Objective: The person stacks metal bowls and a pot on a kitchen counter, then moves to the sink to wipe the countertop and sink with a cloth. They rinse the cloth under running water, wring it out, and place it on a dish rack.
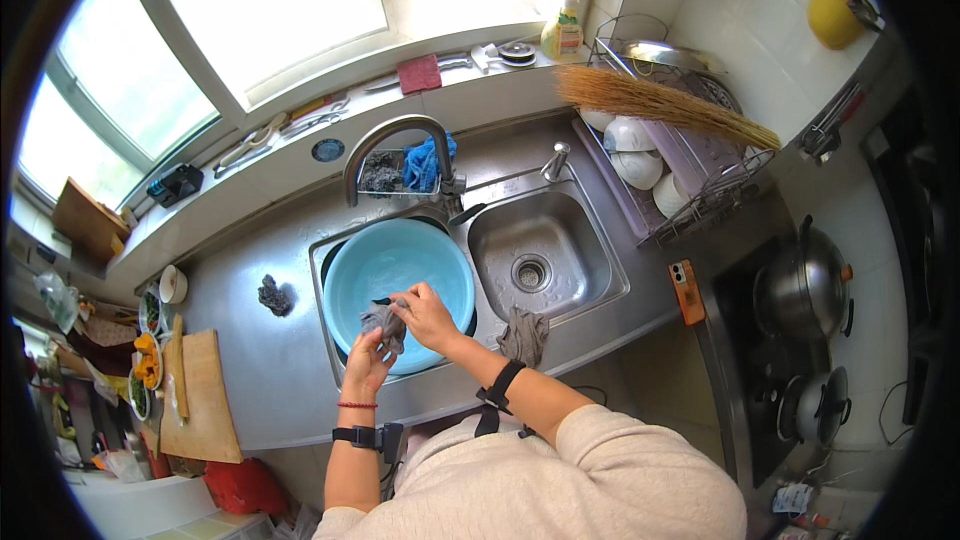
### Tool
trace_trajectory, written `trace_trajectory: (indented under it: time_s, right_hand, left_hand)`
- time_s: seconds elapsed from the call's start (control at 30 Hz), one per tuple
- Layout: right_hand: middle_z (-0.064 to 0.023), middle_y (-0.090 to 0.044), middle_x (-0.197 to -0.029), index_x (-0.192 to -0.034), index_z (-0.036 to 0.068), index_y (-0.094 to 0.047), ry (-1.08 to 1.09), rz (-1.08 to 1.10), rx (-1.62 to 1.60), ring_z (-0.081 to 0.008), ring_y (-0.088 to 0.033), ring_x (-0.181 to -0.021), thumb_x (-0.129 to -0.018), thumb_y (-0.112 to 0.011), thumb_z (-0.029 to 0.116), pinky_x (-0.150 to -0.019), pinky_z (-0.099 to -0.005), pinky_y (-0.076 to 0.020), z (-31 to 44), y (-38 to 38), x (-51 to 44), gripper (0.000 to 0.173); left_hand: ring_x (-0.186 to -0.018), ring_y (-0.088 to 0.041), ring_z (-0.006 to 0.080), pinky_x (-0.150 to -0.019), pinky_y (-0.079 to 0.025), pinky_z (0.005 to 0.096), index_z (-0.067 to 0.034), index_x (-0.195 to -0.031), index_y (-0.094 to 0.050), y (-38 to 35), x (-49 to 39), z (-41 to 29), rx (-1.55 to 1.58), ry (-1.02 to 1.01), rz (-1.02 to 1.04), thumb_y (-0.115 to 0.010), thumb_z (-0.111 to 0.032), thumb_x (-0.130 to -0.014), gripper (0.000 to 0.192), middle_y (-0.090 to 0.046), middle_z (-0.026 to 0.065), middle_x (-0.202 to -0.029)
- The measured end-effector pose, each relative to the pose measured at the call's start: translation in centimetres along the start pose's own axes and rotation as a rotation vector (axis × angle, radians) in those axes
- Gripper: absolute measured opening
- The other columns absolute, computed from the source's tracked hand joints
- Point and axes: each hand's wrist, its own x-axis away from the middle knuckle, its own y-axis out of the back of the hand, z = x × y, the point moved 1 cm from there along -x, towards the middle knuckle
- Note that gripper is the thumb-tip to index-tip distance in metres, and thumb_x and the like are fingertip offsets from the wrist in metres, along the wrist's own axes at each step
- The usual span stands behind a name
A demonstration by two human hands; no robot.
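Observation:
Both hands are together over the front part of a light-blue plastic basin (pixel 360 255), which sits in the left bowl of a steel double sink. My left hand (pixel 367 361) grips the lower side of a bunched grey cloth (pixel 384 326). From the right, my right hand (pixel 426 315) pinches the cloth's upper edge. A small dark piece shows by the right fingertips; I cannot tell what it is. Water appears to lie in the basin. Another grey-brown cloth (pixel 523 335) drapes over the front rim of the right sink bowl (pixel 592 270), close to my right forearm.
A curved faucet (pixel 397 124) rises behind the basin. Behind it, a wire tray holds steel wool (pixel 381 171) and a blue cloth (pixel 424 165). More steel wool (pixel 274 295) lies left of the basin. At right are a dish rack (pixel 645 225), a straw broom (pixel 660 101) and a phone (pixel 686 292).

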Motion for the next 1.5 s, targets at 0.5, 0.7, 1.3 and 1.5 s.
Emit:
trace_trajectory:
  time_s: [0.5,0.7,1.3,1.5]
  right_hand:
    - [-0.0025,-0.064,-0.099,-0.105,0.009,-0.061,-0.647,0.181,-1.541,-0.0149,-0.063,-0.088,-0.102,-0.049,0.031,-0.082,-0.0309,-0.0531,14.5,-4.4,6.0,0.026]
    - [0.0011,-0.062,-0.097,-0.103,0.008,-0.063,-0.413,-0.066,-1.271,-0.0104,-0.059,-0.084,-0.101,-0.052,0.025,-0.074,-0.0262,-0.049,15.2,-8.3,9.0,0.02]
    - [-0.005,-0.069,-0.106,-0.114,0.005,-0.065,-0.276,-0.156,-1.051,-0.0167,-0.068,-0.09,-0.097,-0.058,0.014,-0.076,-0.0289,-0.0557,18.1,2.0,13.5,0.021]
    - [-0.0001,-0.068,-0.086,-0.103,0.008,-0.068,-0.114,-0.384,-0.65,-0.0075,-0.062,-0.07,-0.098,-0.058,0.023,-0.051,-0.0199,-0.0453,19.0,8.4,13.0,0.018]
  left_hand:
    - [-0.08,-0.064,0.015,-0.073,-0.052,0.0278,-0.008,-0.1,-0.062,-1.5,9.8,-4.7,0.268,-0.073,0.421,-0.056,-0.036,-0.098,0.028,-0.066,0.0036,-0.087]
    - [-0.074,-0.054,0.0069,-0.068,-0.044,0.022,-0.01,-0.091,-0.059,0.1,12.0,-4.3,0.117,-0.378,0.403,-0.057,-0.02,-0.096,0.011,-0.056,-0.0039,-0.083]
    - [-0.138,-0.037,0.0272,-0.112,-0.028,0.0354,-0.003,-0.148,-0.036,-3.5,17.9,-6.2,-0.742,-1.136,0.469,-0.045,-0.044,-0.103,0.061,-0.041,0.018,-0.148]
    - [-0.101,-0.056,0.0135,-0.089,-0.045,0.0309,0.002,-0.119,-0.063,-4.8,18.5,-4.8,-0.507,-0.578,0.579,-0.048,-0.044,-0.102,0.051,-0.065,0.0087,-0.11]
